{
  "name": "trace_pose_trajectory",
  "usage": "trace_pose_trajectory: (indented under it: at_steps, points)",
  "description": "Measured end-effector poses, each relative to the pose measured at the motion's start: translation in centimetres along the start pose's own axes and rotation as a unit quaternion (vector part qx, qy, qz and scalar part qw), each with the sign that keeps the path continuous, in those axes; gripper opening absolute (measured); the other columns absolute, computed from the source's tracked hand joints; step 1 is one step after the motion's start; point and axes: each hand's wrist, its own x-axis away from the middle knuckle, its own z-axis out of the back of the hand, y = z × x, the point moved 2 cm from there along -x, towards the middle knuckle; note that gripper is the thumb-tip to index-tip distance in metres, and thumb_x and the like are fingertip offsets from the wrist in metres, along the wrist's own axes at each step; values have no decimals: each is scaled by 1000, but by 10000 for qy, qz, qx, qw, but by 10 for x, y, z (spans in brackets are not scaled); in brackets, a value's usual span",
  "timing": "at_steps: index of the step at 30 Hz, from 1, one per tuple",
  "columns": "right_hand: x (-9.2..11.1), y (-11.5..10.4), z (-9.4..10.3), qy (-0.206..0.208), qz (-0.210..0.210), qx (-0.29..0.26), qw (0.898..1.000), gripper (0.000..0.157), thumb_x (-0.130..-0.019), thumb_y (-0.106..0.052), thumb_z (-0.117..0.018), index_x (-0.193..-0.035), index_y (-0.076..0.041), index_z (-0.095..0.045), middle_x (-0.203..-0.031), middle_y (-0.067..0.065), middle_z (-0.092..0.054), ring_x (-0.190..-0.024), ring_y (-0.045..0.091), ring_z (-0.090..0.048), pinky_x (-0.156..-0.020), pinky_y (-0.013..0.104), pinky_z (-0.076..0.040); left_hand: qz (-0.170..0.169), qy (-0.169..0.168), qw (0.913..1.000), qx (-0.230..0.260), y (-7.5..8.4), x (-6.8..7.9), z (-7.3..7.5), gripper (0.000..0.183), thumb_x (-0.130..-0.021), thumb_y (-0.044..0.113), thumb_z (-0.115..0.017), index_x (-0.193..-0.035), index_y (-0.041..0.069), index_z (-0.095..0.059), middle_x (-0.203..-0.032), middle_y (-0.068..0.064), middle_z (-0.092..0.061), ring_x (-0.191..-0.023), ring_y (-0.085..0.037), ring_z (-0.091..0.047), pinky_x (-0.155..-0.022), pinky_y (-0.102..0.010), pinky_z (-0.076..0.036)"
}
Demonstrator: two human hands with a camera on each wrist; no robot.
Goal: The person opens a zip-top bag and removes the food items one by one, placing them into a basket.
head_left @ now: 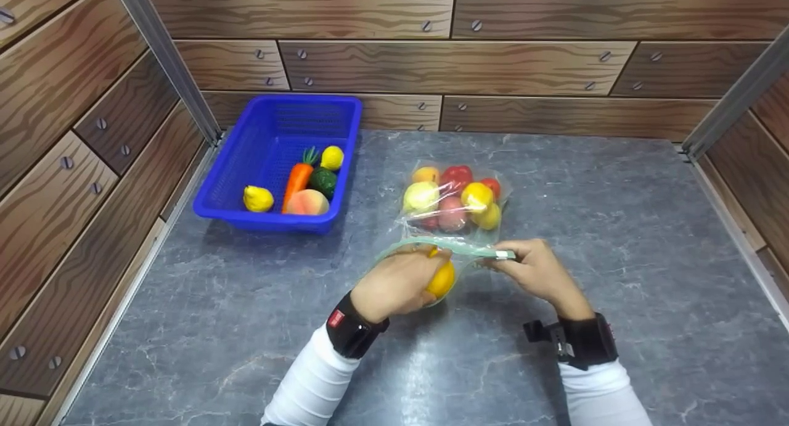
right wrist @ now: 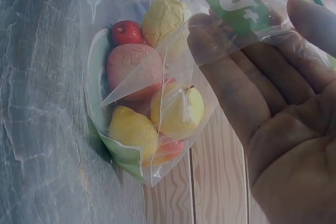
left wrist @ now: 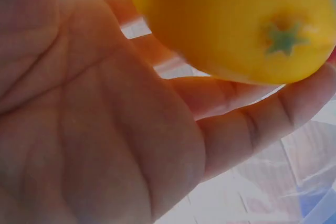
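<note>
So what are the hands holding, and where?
The left hand holds a rounded yellow-orange fruit around its side; the right hand holds a clear plastic bag by its green rim.

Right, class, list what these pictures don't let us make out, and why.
Head view: part of the orange-yellow fruit, covered by the left hand.
Head view: lower tip of the carrot, hidden by the blue basket's rim.
Left wrist view: the fruit's top, cut by the upper edge.
Right wrist view: part of the right hand, beyond the right edge.

sleeves [head_left: 313, 373] — white, creased | wristbands [head_left: 356, 333] — black, bulky (red label [head_left: 336, 318] on the left one)
</note>
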Motion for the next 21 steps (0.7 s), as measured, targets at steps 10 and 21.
trace_pose_trajectory:
  at_steps: [10, 21]
  points:
    - [0, 2, 0, -25, -13, -135, 9999, 10, -91, 6, -71, -99, 9, -76, -91, 22, -76, -79, 3, -71, -70, 21, -59, -454, 188, 9985, 261, 0, 11, 13, 66, -87, 27, -84, -142, 9, -53, -122, -9, -63, -98, -25, -65, -94, -38, -54]
    - [0, -1, 0, 102, -163, 25, 9998, 10, -90, 4, -74, -98, 8, -77, -90, 20, -77, -73, 1, -67, -65, 17, -56, -558, 129, 9965, 604, 0, 17, 24, 72, -85, 30, -86, -145, 13, -49, -126, -6, -58, -102, -23, -59, -92, -35, -53]
